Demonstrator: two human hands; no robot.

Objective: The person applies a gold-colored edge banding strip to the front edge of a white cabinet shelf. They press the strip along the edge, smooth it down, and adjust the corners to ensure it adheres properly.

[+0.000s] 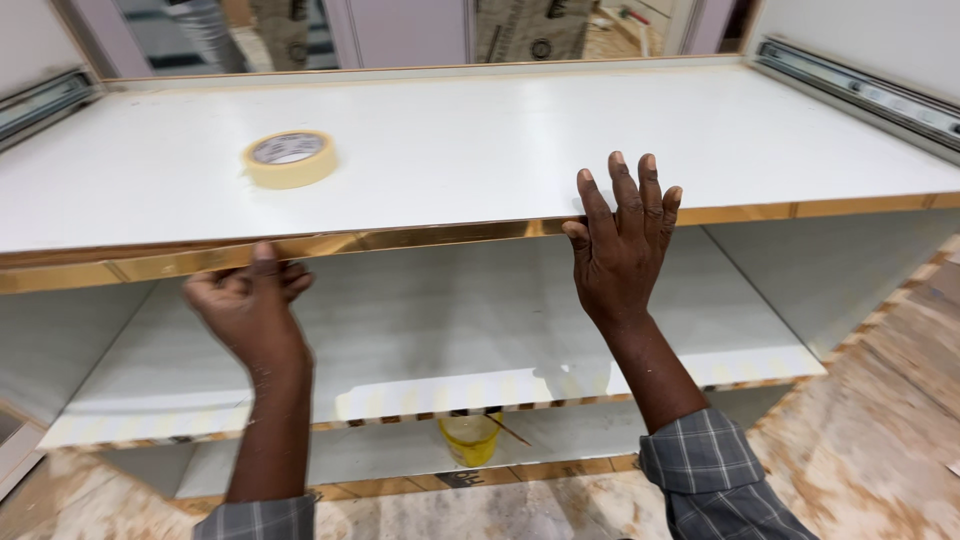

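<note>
A white cabinet top panel (pixel 480 140) has a shiny gold edge strip (pixel 400 238) running along its front edge. My left hand (pixel 250 300) is curled under the edge, its thumb pressing on the gold strip. My right hand (pixel 620 235) lies flat, fingers spread on the white top and thumb against the strip. The strip looks slightly lifted and wavy between the two hands. A roll of cream masking tape (pixel 290 158) lies flat on the top panel, behind my left hand.
Below is a white lower shelf (pixel 450 330) with a taped front edge. A yellow container (pixel 470 438) stands under it on the floor. Metal drawer slides (pixel 860 90) are fixed on the side walls. Paper-covered floor (pixel 880 420) lies at the right.
</note>
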